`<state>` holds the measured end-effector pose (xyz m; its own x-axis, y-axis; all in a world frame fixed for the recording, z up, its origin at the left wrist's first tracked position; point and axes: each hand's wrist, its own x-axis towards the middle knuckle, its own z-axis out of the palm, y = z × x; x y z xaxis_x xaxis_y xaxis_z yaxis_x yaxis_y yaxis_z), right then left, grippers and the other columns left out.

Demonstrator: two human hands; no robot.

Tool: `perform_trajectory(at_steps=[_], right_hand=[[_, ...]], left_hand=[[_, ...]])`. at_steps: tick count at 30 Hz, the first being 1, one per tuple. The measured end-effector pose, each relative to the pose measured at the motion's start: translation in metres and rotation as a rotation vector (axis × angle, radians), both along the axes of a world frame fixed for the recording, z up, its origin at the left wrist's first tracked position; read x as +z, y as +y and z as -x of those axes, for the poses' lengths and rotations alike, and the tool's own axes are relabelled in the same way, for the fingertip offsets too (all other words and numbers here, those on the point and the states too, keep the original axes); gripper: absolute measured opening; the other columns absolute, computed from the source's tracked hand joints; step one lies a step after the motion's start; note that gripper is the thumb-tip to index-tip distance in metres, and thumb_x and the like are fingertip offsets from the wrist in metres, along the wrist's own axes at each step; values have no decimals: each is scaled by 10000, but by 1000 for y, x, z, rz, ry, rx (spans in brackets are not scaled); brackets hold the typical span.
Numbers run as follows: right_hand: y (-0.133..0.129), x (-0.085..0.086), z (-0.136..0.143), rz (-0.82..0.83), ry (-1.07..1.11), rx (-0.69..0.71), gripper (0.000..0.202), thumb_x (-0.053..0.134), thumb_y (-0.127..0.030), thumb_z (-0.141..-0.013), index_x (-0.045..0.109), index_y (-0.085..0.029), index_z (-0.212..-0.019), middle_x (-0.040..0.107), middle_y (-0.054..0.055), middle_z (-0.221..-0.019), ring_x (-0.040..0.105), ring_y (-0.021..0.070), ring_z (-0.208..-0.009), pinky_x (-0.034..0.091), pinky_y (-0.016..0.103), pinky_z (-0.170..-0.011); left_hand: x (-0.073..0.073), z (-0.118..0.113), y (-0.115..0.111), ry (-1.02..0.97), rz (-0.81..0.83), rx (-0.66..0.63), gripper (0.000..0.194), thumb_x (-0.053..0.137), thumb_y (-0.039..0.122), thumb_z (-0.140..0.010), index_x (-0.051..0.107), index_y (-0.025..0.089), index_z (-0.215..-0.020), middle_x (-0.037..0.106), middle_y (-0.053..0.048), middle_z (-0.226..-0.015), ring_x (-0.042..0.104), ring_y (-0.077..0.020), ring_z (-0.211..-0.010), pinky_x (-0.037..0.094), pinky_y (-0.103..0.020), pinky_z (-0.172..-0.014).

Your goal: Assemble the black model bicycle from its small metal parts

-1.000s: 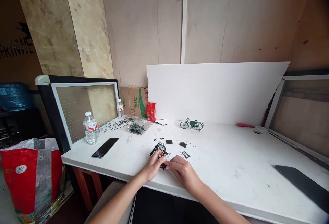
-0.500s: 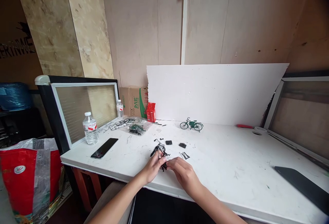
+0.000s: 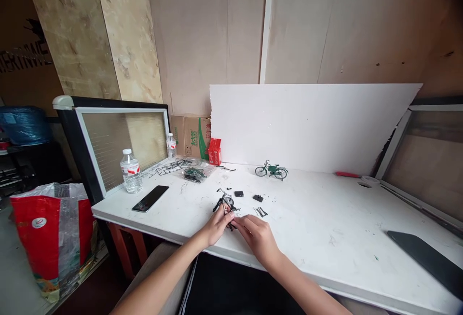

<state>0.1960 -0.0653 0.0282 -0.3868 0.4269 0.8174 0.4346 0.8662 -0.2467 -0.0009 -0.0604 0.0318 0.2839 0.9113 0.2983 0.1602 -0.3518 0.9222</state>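
On the white counter, the hands meet near the front edge, left fingers closed around a small black model bicycle, thin-framed with a spoked wheel, right fingertips pinched against its lower end.

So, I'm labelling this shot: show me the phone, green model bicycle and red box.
Phone (image 3: 150,198), head view: middle of screen.
Green model bicycle (image 3: 273,169), head view: green middle part.
Red box (image 3: 215,155), head view: front face.

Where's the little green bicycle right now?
In the head view, the green bicycle stands right of the red box, just before the white board.
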Motion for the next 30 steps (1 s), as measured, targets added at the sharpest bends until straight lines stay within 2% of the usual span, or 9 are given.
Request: perform_trajectory(at_steps=[2, 7, 9, 12, 16, 19, 23, 27, 30], right_hand=[[-1, 2, 0, 37, 27, 45, 140, 598, -226, -1047, 736, -216, -1068, 692, 58, -818, 670, 193, -732, 537, 307, -654], [-1, 8, -3, 109, -30, 171, 338, 479, -196, -1083, 675, -247, -1354, 686, 98, -973, 684, 208, -860, 590, 347, -761], [-1, 8, -4, 130, 0, 177, 339, 477, -209, -1085, 674, -250, -1358, 685, 99, -982, 688, 211, -867, 598, 352, -765], [1, 6, -3, 165, 75, 154, 263, 532, -237, -1072, 714, -255, -1262, 718, 87, -977, 709, 218, -871, 609, 357, -781], [0, 2, -2, 164, 114, 144, 178, 615, -233, -1038, 741, -255, -1161, 754, 65, -957, 729, 214, -840, 610, 343, -765], [-2, 0, -2, 90, 97, 184, 204, 621, -196, -1030, 734, -246, -1193, 759, 75, -964, 738, 214, -833, 608, 336, -736], [-3, 1, -1, 9, 77, 198, 239, 604, -171, -1032, 726, -236, -1227, 766, 104, -1032, 753, 234, -939, 628, 351, -780], [0, 3, -2, 1, 98, 171, 226, 579, -153, -1038, 742, -243, -1166, 773, 98, -1032, 740, 236, -947, 625, 386, -812], [1, 4, -1, 39, 121, 150, 169, 623, -195, -1027, 751, -242, -1127, 783, 84, -995, 742, 233, -899, 621, 388, -805]], left_hand=[[-2, 1, 2, -22, -1, 45, 421, 521, 506, -1014, 589, 175, -1264, 637, -129, -1272, 532, -287, -1291, 402, -446, -1153], [-9, 4, 10, -107, 4, 100, 322, 518, 493, -1013, 578, 187, -1093, 624, -81, -1080, 588, -245, -1054, 496, -401, -976], [-11, 4, 12, -142, -9, 72, 303, 518, 493, -1012, 545, 193, -1039, 591, -56, -1017, 585, -220, -970, 513, -381, -905], [-13, 4, 14, -180, 27, 47, 310, 516, 510, -1010, 517, 200, -1005, 569, -40, -988, 580, -206, -927, 522, -362, -844], [-12, 6, 12, -90, -38, 66, 316, 521, 511, -1009, 528, 197, -1043, 585, -59, -1062, 572, -214, -1000, 494, -378, -932], [-12, 7, 11, -24, -75, 101, 320, 524, 523, -1009, 517, 204, -1038, 585, -51, -1034, 570, -217, -999, 469, -395, -984], [-10, 7, 9, 12, -59, 83, 334, 479, 537, -1028, 522, 206, -1034, 588, -54, -1020, 570, -226, -1013, 455, -402, -1006], [-8, 7, 9, 24, -65, 69, 305, 495, 506, -1022, 527, 204, -1054, 594, -55, -1055, 563, -236, -1044, 446, -405, -1025], [-8, 8, 9, 38, -57, 69, 281, 501, 472, -1016, 542, 198, -1068, 602, -63, -1081, 565, -249, -1071, 434, -418, -1046]])
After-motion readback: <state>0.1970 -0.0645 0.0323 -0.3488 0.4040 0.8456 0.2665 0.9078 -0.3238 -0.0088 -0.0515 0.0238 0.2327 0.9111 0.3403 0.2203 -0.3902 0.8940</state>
